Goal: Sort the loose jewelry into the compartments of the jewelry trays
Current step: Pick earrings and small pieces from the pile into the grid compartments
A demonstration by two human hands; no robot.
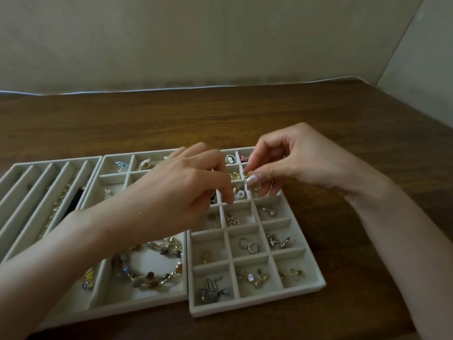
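Three grey jewelry trays stood side by side on the wooden table (343, 119). At the left, the slotted tray (58, 160) held a chain (58, 200) and a dark piece in its right-hand slots. The middle tray (137, 293) carried a beaded necklace (147, 266) in its large near compartment and small pieces in its far cells. The left hand (181, 190) hovered where the middle tray met the grid tray, fingers curled down toward a divider. Whether it pinched anything could not be determined.

The grid tray (257, 303), at the right, had nearly every visible cell occupied by earrings, rings or pendants. Above its far cells, the right hand (289, 163) pinched a small gold piece (248, 174) between thumb and forefinger, clear of the tray floor. Every other piece in view already lay in a compartment.

Assessment: sorting appeared almost complete, with the held piece not yet assigned to a cell.
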